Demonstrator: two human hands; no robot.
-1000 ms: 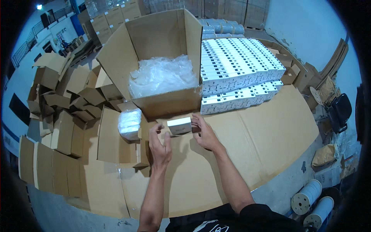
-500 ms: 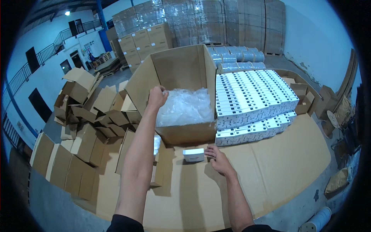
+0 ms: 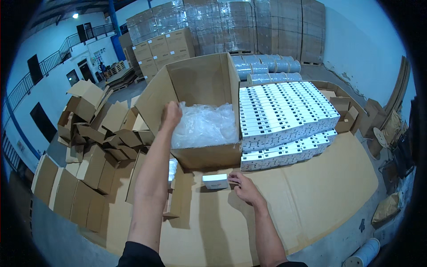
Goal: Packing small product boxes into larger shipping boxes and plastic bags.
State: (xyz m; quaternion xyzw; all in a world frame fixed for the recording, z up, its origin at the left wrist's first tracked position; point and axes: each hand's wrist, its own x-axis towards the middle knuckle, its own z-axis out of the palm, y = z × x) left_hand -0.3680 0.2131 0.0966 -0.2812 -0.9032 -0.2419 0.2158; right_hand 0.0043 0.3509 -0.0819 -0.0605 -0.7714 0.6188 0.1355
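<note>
My left hand (image 3: 171,115) reaches into a large open cardboard carton (image 3: 204,156), its fingers closed at the left edge of a heap of clear plastic bags (image 3: 205,127). A bit of the plastic stands up beside the fingertips. In front of the carton is a small white box (image 3: 215,181), with its long side facing me. The fingers of my right hand (image 3: 245,188) are drawn together at its right end and grip it there. Below my left forearm, partly hidden, an open narrow carton (image 3: 176,196) has something white and shiny inside.
Stacked white boxes (image 3: 289,113) stand right of the large carton on the cardboard-covered surface (image 3: 311,191). Open brown cartons (image 3: 84,189) crowd the left side. Wrapped spools (image 3: 269,66), sealed cartons (image 3: 162,49) and tall wrapped stacks (image 3: 240,26) are behind.
The view has shifted slightly, so everything sits a little further left. My left hand has moved slightly to the left at the plastic's edge. The right fingers have drawn closer together at the white box.
</note>
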